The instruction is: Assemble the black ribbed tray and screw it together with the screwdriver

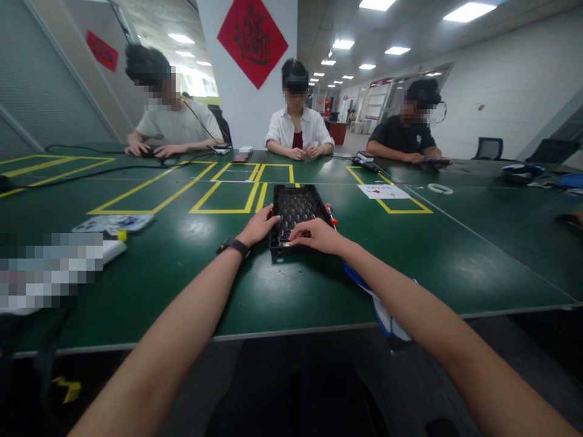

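Note:
A black rectangular tray (298,195) lies on the green table in front of me, with many small shiny pieces, perhaps screws, spread over its floor. My left hand (260,224) grips the tray's left wall, thumb over the rim and fingers along the outside. Over the near right corner of the tray, my right hand (316,235) has its fingertips pinched together low inside. A small pale, yellowish patch shows just below those fingertips. Whatever they hold is too small to make out. A red and black object (332,215) sits against the tray's right side, partly behind my right hand.
Yellow tape outlines mark the green table (195,243). A paper sheet (384,192) and a white ring (440,189) lie to the right. A blue and white item (382,309) is under my right forearm. At the left is a blurred white object (113,250). Three people sit opposite.

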{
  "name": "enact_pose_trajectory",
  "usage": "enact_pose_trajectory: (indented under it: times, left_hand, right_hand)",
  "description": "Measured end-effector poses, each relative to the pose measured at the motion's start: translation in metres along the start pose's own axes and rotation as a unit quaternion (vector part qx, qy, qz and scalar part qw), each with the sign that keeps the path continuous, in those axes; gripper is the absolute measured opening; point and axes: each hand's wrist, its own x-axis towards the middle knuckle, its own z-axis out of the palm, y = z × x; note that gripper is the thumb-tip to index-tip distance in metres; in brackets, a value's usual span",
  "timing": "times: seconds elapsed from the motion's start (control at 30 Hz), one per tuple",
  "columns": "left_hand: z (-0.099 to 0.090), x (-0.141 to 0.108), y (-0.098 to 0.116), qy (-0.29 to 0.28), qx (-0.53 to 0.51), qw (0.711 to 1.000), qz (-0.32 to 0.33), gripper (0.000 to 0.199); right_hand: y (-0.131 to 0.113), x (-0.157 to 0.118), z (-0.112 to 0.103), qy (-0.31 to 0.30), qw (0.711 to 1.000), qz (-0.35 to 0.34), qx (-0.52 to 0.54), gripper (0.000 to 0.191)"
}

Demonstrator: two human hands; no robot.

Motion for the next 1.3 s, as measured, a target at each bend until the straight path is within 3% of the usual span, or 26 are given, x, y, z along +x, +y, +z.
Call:
enact_pose_trajectory:
  times: [1.3]
  left_hand:
    - [0.0015, 0.0014, -0.0028, 0.003, -0.006, 1.0, -0.006, 0.066]
  right_hand:
    - [-0.0033, -0.0002, -0.0016, -0.018, 0.999, -0.005, -0.036, 0.015]
